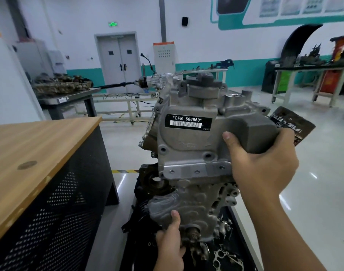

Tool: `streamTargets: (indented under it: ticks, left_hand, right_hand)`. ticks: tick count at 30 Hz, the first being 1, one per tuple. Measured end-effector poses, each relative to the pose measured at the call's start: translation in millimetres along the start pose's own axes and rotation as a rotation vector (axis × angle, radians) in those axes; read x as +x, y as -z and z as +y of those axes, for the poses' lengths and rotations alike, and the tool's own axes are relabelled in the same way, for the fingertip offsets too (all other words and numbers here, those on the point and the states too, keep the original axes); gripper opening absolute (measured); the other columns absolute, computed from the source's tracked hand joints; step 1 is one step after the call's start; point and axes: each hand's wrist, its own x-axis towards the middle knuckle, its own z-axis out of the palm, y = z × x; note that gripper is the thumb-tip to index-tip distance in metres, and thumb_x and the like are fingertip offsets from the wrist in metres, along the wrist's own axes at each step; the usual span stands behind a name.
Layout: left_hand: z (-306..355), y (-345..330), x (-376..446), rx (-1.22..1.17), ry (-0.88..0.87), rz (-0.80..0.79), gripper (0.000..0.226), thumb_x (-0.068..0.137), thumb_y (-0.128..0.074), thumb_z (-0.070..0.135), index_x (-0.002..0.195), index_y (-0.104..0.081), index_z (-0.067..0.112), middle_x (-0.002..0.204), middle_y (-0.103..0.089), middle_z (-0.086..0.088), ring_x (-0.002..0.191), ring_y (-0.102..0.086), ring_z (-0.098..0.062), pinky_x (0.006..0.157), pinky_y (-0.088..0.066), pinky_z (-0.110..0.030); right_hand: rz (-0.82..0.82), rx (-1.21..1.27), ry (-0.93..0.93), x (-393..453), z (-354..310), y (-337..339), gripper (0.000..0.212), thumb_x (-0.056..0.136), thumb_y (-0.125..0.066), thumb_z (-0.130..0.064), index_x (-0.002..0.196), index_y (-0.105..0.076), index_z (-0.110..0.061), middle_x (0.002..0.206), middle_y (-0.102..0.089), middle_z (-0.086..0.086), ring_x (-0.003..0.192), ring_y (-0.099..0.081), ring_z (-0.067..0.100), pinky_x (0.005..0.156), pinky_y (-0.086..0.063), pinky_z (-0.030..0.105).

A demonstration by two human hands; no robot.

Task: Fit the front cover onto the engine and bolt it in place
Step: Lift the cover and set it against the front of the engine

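Note:
The grey cast front cover (188, 153), with a black label reading CFB 666660, is held upright against the near end of the engine (243, 102). My right hand (265, 163) grips its boxy upper right corner, thumb on the face. My left hand (171, 239) grips the cover's lower left edge, thumb pressed on the metal, just left of the crankshaft stub (193, 231). The cover hides most of the engine; I cannot tell whether it is fully seated. No bolts are visible in its holes.
A wood-topped cabinet with perforated black sides (40, 163) stands close on the left. The engine sits on a dark stand with loose metal parts (224, 257) at the bottom. Workbenches with parts (63, 87) line the back of the room.

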Motion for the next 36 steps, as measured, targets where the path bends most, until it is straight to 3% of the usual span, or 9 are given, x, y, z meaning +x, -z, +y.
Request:
streamTargets:
  ticks: [2,5,7,10,12,17,24,32,36]
  left_hand:
    - [3.7,0.8,-5.5,0.046,-0.039,0.021,0.068,0.080,-0.083,0.046,0.121,-0.046,0.006,0.125,-0.058,-0.016,0.114,-0.059,-0.043,0.095,-0.049,-0.058]
    - [8.2,0.3,-28.8,0.094,-0.349,0.183,0.063,0.079,-0.086,0.015,0.129,-0.051,0.003,0.126,-0.063,-0.020,0.115,-0.062,-0.038,0.095,-0.050,-0.043]
    - [29.2,0.1,-66.5,0.032,-0.737,0.219,0.054,0.083,-0.079,0.010,0.129,-0.051,0.012,0.122,-0.062,-0.009,0.118,-0.061,-0.034,0.096,-0.048,-0.036]
    - [96.7,-8.8,-131.9,0.147,-1.579,0.149,0.048,0.085,-0.070,0.043,0.126,-0.055,0.024,0.128,-0.057,0.004,0.123,-0.055,-0.019,0.103,-0.044,-0.025]
    - [146.9,-33.4,-177.4,0.380,-1.832,0.009,0.062,0.083,-0.063,0.061,0.134,-0.054,0.025,0.134,-0.054,0.010,0.128,-0.050,-0.013,0.105,-0.041,-0.025]
    - [204.1,-100.5,-217.4,1.077,-1.774,-0.176,0.100,0.075,-0.056,0.085,0.149,-0.045,0.019,0.149,-0.052,-0.002,0.130,-0.048,-0.015,0.110,-0.040,-0.042]
    - [210.6,-101.5,-201.2,0.892,-1.717,-0.307,0.128,0.040,-0.053,0.102,0.135,-0.060,0.015,0.131,-0.066,0.000,0.120,-0.060,-0.013,0.103,-0.046,-0.032]
    - [213.9,-104.4,-197.4,0.955,-1.673,-0.291,0.122,0.029,-0.068,0.094,0.125,-0.062,0.019,0.117,-0.065,0.012,0.111,-0.061,-0.008,0.097,-0.045,-0.022]
    - [213.3,-106.5,-197.7,0.940,-1.659,-0.283,0.122,0.027,-0.067,0.097,0.121,-0.063,0.020,0.116,-0.067,0.009,0.108,-0.062,-0.010,0.098,-0.049,-0.029]
  right_hand:
    - [0.000,0.001,-0.017,-0.2,0.7,0.3,0.061,0.060,-0.082,-0.068,0.088,-0.038,-0.037,0.079,-0.049,-0.026,0.069,-0.051,0.014,0.057,-0.036,0.028]
    - [0.014,0.038,-0.119,-1.8,3.1,-0.8,0.060,0.058,-0.081,-0.071,0.091,-0.046,-0.034,0.084,-0.056,-0.020,0.071,-0.054,0.005,0.056,-0.038,0.026]
    - [0.022,0.058,-0.166,-1.4,7.4,1.2,0.061,0.058,-0.080,-0.073,0.094,-0.051,-0.033,0.088,-0.059,-0.017,0.075,-0.055,0.003,0.057,-0.038,0.026]
    - [0.008,0.055,-0.165,0.3,10.6,2.4,0.062,0.057,-0.077,-0.076,0.096,-0.050,-0.035,0.089,-0.059,-0.017,0.075,-0.055,0.005,0.057,-0.038,0.027]
    - [0.005,0.050,-0.163,0.0,9.7,1.3,0.061,0.059,-0.078,-0.075,0.097,-0.049,-0.037,0.090,-0.058,-0.017,0.076,-0.055,0.011,0.058,-0.038,0.028]
    - [-0.028,0.044,-0.127,-0.3,0.5,2.0,0.058,0.062,-0.081,-0.071,0.093,-0.042,-0.042,0.083,-0.052,-0.025,0.073,-0.049,-0.006,0.054,-0.034,0.022]
    - [-0.070,0.022,-0.087,4.1,2.3,2.5,0.057,0.065,-0.083,-0.068,0.092,-0.042,-0.040,0.080,-0.050,-0.025,0.071,-0.048,-0.008,0.054,-0.036,0.023]
    - [-0.005,0.044,-0.077,-7.9,13.1,-1.3,0.058,0.073,-0.079,-0.059,0.109,-0.054,-0.022,0.097,-0.052,-0.008,0.073,-0.037,0.004,0.060,-0.030,0.016]
    - [-0.143,-0.033,-0.125,-8.5,3.8,14.6,0.065,0.075,-0.079,-0.056,0.124,-0.056,-0.020,0.113,-0.055,-0.002,0.099,-0.052,0.019,0.075,-0.048,0.038]
